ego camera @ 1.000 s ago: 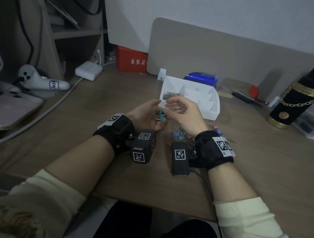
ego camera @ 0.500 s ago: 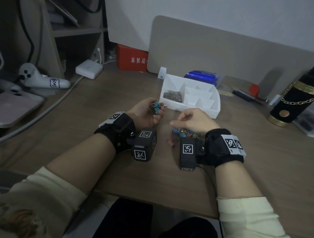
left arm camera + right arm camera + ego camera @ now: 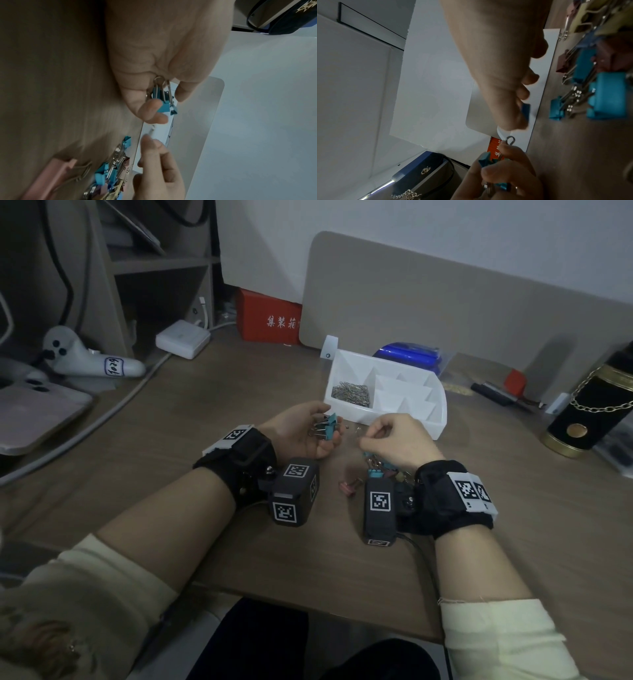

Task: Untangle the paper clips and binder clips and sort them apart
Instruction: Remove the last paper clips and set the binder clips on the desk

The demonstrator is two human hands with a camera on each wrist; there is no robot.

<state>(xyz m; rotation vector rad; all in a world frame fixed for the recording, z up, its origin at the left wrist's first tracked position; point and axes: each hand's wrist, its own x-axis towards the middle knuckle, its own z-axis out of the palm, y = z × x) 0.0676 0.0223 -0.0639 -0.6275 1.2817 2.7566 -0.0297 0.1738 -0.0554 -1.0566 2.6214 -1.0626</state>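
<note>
My left hand (image 3: 323, 431) is palm-up above the table and grips a small bunch of teal binder clips (image 3: 329, 429) with silver wire handles (image 3: 163, 106). Just to its right, my right hand (image 3: 363, 440) pinches a thin silver paper clip (image 3: 151, 130) between thumb and fingertips, close to the left hand's fingers (image 3: 510, 140). Under my right wrist lies the tangled pile of teal, blue, brown and yellow binder clips and paper clips (image 3: 380, 470) (image 3: 599, 94). A pink binder clip (image 3: 351, 486) sits apart on the pile's left.
A white divided organiser (image 3: 428, 419) stands behind the hands, with loose paper clips (image 3: 352, 393) in its left compartment. A black-and-gold cylinder (image 3: 589, 419) is at the far right, pens (image 3: 496, 393) behind it. A red box (image 3: 270, 320), white charger (image 3: 183, 338) and controller (image 3: 89, 357) sit at the left.
My right hand came back from the organiser's paper clip compartment, dropped onto the pile, then rose toward the left hand with a paper clip. The left hand has stayed put with its teal clips.
</note>
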